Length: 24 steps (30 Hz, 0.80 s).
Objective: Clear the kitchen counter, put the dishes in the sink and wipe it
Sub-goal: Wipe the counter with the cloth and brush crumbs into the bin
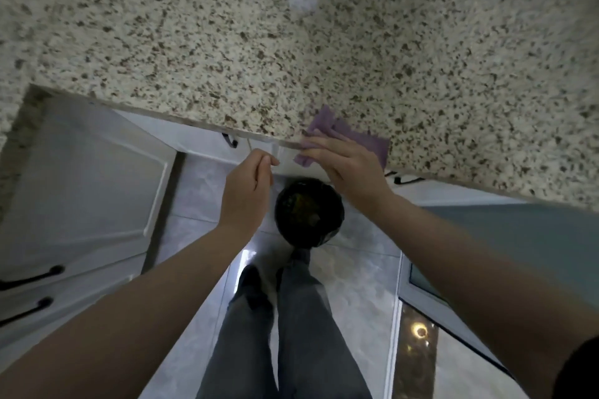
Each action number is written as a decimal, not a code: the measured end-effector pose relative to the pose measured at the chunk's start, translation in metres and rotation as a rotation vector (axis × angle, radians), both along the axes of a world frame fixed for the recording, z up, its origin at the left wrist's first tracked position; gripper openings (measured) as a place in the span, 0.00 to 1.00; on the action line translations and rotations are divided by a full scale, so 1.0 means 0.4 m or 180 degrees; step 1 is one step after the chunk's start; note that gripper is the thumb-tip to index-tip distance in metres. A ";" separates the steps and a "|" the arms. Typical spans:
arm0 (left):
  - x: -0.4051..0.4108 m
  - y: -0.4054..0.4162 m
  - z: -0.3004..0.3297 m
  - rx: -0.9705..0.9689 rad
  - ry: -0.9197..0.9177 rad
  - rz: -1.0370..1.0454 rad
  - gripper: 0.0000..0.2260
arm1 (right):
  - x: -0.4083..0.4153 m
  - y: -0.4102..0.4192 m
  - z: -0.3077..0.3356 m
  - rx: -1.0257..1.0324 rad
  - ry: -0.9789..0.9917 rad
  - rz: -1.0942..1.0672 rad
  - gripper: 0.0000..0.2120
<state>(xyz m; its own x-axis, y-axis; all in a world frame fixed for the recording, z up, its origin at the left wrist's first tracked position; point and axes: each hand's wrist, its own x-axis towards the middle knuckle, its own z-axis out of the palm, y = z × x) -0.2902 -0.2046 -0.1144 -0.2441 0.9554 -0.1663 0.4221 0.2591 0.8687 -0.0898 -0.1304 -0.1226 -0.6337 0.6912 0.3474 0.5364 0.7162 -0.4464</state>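
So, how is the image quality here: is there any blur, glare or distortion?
Head view: wide-angle bending curves the counter edge; the top right corner is smeared by motion blur; bright glare patches sit on the floor tiles; the purple cloth under the right hand is soft but readable.

A black-lined bin with scraps inside stands on the glossy pale tiled floor. White cabinet doors with black handles flank it at left.
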 end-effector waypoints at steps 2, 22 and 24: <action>0.011 -0.013 -0.018 0.0046 -0.0069 -0.0153 0.13 | 0.025 -0.049 0.000 0.0074 0.0013 -0.0194 0.10; 0.219 -0.101 -0.556 -0.1000 -0.0768 -0.1326 0.17 | 0.062 -0.290 -0.569 -0.5685 0.5223 -0.2905 0.32; 0.236 -0.088 -0.603 -0.1135 -0.1034 -0.1071 0.18 | 0.058 -0.295 -0.607 -0.5886 0.5163 -0.3081 0.34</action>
